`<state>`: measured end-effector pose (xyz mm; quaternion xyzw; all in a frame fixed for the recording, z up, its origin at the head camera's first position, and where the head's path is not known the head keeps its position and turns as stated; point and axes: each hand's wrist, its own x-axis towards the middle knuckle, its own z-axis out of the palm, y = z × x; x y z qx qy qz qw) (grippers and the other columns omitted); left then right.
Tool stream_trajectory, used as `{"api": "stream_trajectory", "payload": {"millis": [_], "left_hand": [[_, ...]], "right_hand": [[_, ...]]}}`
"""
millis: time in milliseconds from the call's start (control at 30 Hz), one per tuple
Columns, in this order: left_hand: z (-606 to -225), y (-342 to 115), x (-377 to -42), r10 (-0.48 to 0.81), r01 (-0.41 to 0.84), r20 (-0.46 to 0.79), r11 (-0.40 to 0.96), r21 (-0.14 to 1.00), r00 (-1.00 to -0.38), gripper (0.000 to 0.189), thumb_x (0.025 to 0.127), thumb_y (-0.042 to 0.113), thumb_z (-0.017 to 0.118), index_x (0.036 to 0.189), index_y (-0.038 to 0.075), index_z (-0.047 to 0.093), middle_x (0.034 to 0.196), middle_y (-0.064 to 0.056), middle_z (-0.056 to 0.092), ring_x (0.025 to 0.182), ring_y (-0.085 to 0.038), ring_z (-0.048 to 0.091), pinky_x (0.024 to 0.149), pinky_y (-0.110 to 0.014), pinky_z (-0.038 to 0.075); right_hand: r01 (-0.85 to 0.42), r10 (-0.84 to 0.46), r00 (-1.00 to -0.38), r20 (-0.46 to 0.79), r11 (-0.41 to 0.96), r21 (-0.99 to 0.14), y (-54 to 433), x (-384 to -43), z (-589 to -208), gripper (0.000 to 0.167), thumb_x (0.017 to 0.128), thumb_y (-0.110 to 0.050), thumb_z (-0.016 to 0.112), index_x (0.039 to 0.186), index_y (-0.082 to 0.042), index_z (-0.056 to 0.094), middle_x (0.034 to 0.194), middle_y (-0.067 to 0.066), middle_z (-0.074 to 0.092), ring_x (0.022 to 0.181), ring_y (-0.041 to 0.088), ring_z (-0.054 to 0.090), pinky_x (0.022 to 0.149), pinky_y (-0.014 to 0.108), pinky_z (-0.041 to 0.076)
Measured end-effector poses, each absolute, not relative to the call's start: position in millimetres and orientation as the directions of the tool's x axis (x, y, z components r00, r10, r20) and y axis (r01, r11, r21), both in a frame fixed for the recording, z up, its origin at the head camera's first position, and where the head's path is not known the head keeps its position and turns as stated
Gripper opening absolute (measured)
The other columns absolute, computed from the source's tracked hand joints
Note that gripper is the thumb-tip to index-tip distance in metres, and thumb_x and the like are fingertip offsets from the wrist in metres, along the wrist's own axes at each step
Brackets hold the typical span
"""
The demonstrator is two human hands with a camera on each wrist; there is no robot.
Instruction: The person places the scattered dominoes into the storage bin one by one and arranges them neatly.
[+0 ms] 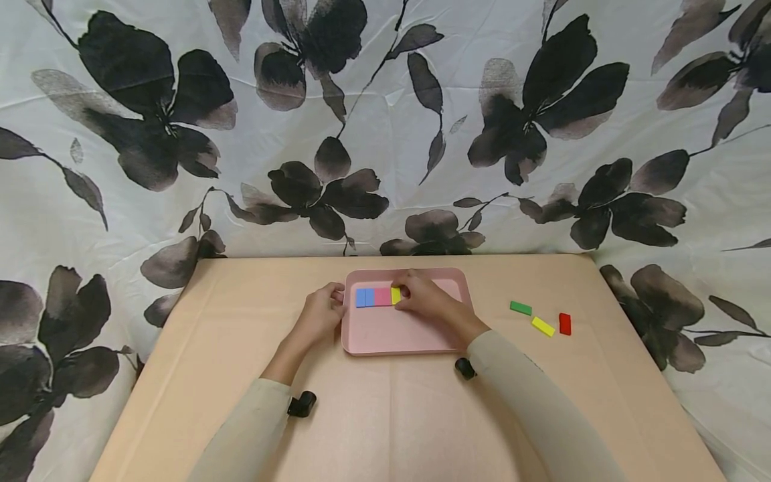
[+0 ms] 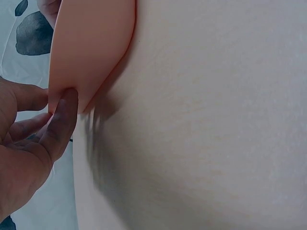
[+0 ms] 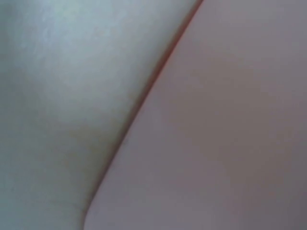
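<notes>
A pink tray (image 1: 373, 335) lies on the table, with a row of small flat blocks near its far side. The row runs from blue blocks (image 1: 365, 298) through a pink-red stretch (image 1: 382, 297) to a yellow block (image 1: 395, 296) at its right end. My right hand (image 1: 424, 298) reaches over the tray and pinches that yellow block between thumb and fingers, covering part of it. At the tray's left edge, my left hand (image 1: 321, 311) grips the rim; the left wrist view shows the thumb and fingers (image 2: 62, 120) on either side of the tray's corner.
Right of the tray lie a green block (image 1: 521, 308), another yellow block (image 1: 543, 327) and a red block (image 1: 565, 324) on the tan table (image 1: 385, 408). Behind the table hangs a white cloth (image 1: 409, 127) with dark flowers. The right wrist view shows only table and tray edge.
</notes>
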<state>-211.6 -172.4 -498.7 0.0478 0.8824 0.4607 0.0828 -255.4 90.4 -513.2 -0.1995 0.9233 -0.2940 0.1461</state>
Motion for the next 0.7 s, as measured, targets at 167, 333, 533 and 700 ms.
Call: {"api": "stream_trajectory", "payload": {"millis": [167, 333, 533, 700], "left_hand": [[-499.7, -172.8, -211.7, 0.162, 0.011, -0.1, 0.572, 0.82, -0.982, 0.043, 0.091, -0.003, 0.069, 0.133, -0.006, 0.059, 0.11, -0.017, 0.066, 0.098, -0.027, 0.07, 0.083, -0.035, 0.061], [-500.4, -173.2, -211.6, 0.164, 0.016, -0.094, 0.57, 0.822, -0.982, 0.043, 0.091, -0.004, 0.068, 0.132, -0.006, 0.059, 0.11, -0.018, 0.067, 0.099, -0.028, 0.07, 0.082, -0.035, 0.061], [-500.5, -173.6, -211.4, 0.165, 0.02, -0.092, 0.574, 0.818, -0.982, 0.043, 0.09, -0.005, 0.069, 0.132, -0.007, 0.059, 0.109, -0.019, 0.067, 0.098, -0.029, 0.071, 0.082, -0.035, 0.061], [-499.4, -173.2, -211.5, 0.167, 0.019, -0.093, 0.571, 0.821, -0.981, 0.043, 0.09, -0.005, 0.068, 0.132, -0.007, 0.059, 0.109, -0.019, 0.067, 0.098, -0.029, 0.07, 0.081, -0.035, 0.061]], "right_hand": [[-0.27, -0.447, -0.881, -0.155, 0.744, -0.612, 89.9, -254.2, -512.2, 0.044, 0.088, -0.017, 0.083, 0.127, -0.003, 0.067, 0.102, 0.007, 0.054, 0.094, 0.019, 0.052, 0.077, 0.026, 0.045], [-0.272, -0.45, -0.879, -0.157, 0.744, -0.61, 89.1, -254.2, -513.4, 0.043, 0.088, -0.017, 0.083, 0.126, -0.003, 0.067, 0.103, 0.006, 0.054, 0.094, 0.019, 0.052, 0.078, 0.026, 0.046], [-0.278, -0.454, -0.878, -0.15, 0.74, -0.612, 89.4, -253.9, -513.4, 0.043, 0.088, -0.017, 0.083, 0.126, -0.003, 0.067, 0.103, 0.007, 0.054, 0.094, 0.019, 0.052, 0.078, 0.027, 0.046], [-0.288, -0.455, -0.88, -0.134, 0.737, -0.611, 91.9, -251.5, -509.5, 0.046, 0.087, -0.019, 0.084, 0.127, -0.003, 0.066, 0.103, 0.006, 0.053, 0.094, 0.018, 0.051, 0.079, 0.027, 0.046]]}}
